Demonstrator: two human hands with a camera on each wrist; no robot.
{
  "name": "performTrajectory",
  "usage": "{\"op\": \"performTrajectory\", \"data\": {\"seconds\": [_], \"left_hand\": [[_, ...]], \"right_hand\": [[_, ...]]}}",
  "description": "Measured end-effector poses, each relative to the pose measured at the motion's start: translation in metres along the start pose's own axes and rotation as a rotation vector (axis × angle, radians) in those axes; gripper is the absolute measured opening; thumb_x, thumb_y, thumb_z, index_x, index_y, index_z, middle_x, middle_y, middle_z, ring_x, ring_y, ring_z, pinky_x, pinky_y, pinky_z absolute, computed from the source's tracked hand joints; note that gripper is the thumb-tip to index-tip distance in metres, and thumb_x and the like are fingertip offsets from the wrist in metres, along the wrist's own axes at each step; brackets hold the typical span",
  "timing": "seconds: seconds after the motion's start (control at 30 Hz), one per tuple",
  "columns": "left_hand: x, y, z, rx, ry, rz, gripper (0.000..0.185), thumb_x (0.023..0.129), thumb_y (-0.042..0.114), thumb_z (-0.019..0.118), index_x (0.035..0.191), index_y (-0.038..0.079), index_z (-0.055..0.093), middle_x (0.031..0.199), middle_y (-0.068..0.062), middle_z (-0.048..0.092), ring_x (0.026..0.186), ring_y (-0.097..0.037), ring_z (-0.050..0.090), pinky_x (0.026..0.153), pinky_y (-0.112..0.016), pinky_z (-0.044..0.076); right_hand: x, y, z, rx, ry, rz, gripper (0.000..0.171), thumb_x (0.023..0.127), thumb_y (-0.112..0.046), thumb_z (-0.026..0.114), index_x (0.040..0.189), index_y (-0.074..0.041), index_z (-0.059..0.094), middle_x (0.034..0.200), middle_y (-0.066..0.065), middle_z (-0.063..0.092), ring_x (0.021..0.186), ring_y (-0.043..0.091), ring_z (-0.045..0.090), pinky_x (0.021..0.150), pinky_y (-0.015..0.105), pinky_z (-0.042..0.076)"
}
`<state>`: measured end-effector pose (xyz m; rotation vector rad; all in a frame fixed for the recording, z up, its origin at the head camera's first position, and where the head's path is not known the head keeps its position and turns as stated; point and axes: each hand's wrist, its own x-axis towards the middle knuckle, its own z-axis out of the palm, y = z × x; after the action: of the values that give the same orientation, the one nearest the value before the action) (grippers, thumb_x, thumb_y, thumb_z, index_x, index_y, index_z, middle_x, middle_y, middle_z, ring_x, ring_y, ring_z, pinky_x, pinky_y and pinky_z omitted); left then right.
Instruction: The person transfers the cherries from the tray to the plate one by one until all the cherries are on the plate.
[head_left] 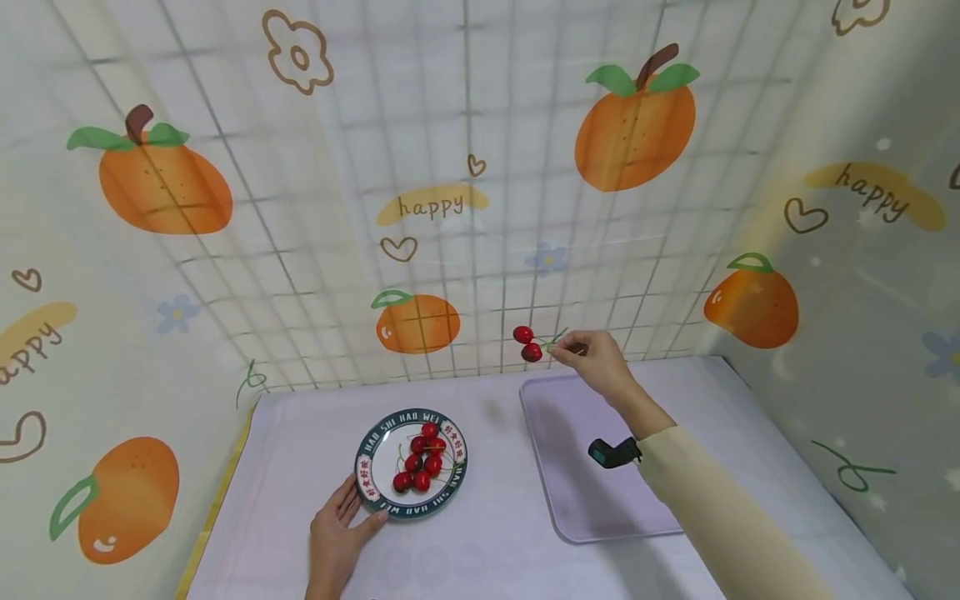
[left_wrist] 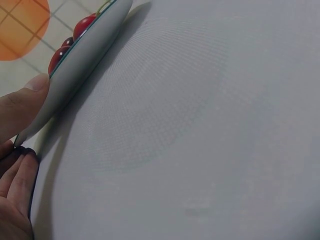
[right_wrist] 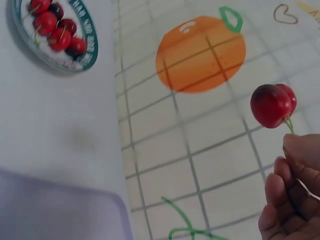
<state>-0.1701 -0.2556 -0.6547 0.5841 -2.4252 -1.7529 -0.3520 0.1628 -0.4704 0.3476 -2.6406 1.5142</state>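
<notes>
1. The left hand (head_left: 337, 537) rests on the table (head_left: 487, 550) at the near edge, its fingers fairly straight and its thumb pressed against the rim of the plate (head_left: 370, 492); it grips nothing.
2. The left wrist view shows what the head view does not: the thumb tip (left_wrist: 35, 85) lies flat on the plate's pale outer wall (left_wrist: 85, 55), with the other fingers (left_wrist: 17, 175) tucked under the low rim, and only the tops of a few cherries show above the edge.
3. The plate sits on the table left of centre, holding a heap of red cherries (head_left: 422, 458) with thin green stems.
4. To the right of the plate, apart from it, lies a pale lilac tray (head_left: 592, 492), flat on the table.
5. The right hand (head_left: 596, 358) is raised above the far end of the tray, near the back wall (head_left: 450, 167), its fingertips pinching the stems of a pair of cherries (head_left: 527, 343).
6. The pair hangs to the left of the fingers; its stems run roughly level from the fingertips leftward to the fruit, one cherry above the other.
7. In the right wrist view the two cherries (right_wrist: 272, 105) overlap almost into one, up and left of the fingers (right_wrist: 295, 165), with the orange print on the wall behind.
</notes>
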Motion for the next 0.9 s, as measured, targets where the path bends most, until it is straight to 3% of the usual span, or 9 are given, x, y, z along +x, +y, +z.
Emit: {"op": "performTrajectory", "data": {"seconds": [0.33,0.63,0.9], "left_hand": [[0.002,0.002,-0.003,-0.007,-0.001,-0.004,0.104,0.072,0.026,0.097,0.158,0.003,0.043,0.159,-0.022,0.046,0.145,-0.037,0.048,0.109,-0.028,0.052],[0.002,0.003,-0.002,-0.014,0.015,-0.004,0.1,0.073,0.021,0.097,0.156,0.003,0.045,0.158,-0.021,0.048,0.143,-0.037,0.05,0.11,-0.031,0.053],[-0.001,0.002,-0.002,-0.021,0.01,0.03,0.1,0.072,0.021,0.097,0.156,0.001,0.045,0.157,-0.023,0.048,0.143,-0.037,0.051,0.11,-0.03,0.052]], "right_hand": [[-0.002,-0.012,0.026,0.129,-0.031,0.008,0.014,0.098,-0.012,0.076,0.099,0.001,0.076,0.091,0.007,0.07,0.083,0.024,0.058,0.062,0.024,0.05],[-0.006,-0.022,0.069,0.147,-0.08,-0.01,0.008,0.098,-0.009,0.076,0.096,-0.001,0.077,0.09,0.006,0.07,0.083,0.022,0.058,0.067,0.026,0.051],[-0.008,-0.027,0.108,0.175,-0.114,-0.033,0.007,0.096,-0.009,0.077,0.095,-0.002,0.078,0.087,0.005,0.07,0.08,0.021,0.057,0.063,0.026,0.048]]}}
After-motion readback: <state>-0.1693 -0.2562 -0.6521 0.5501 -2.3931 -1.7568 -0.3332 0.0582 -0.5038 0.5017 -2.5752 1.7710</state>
